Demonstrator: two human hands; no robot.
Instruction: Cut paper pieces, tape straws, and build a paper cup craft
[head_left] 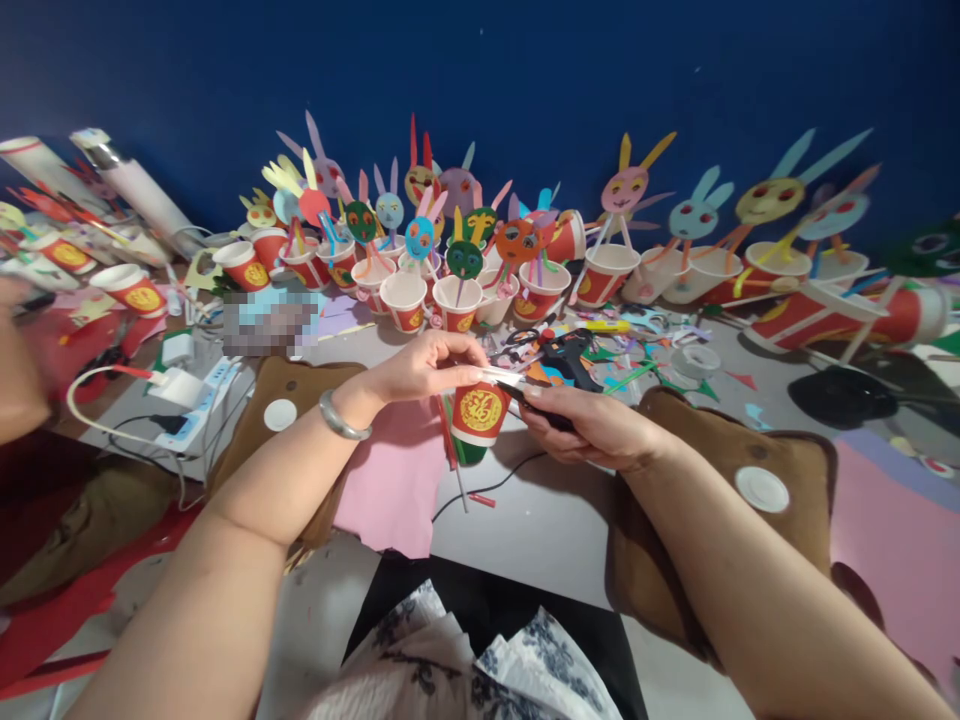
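A red paper cup (480, 412) with a gold emblem stands between my hands, above the grey table. My left hand (442, 365) is closed at its upper edge, thumb and fingers pinching near the white rim. My right hand (589, 425) wraps round a black-handled tool (551, 410); its front end reaches the white rim area, and its exact kind is partly hidden by my fingers. Beneath the cup lie a pink sheet (397, 480) and thin red and green strips. A black glue gun (571, 358) rests just behind my right hand.
Several paper cups (405, 302) with paper rabbit and animal faces line the back by the blue wall. Brown cushions (720, 490) lie at both sides. Paper scraps and a tape roll (695, 361) are at right. A power strip (202, 405) and another person's arm (19, 365) are at left.
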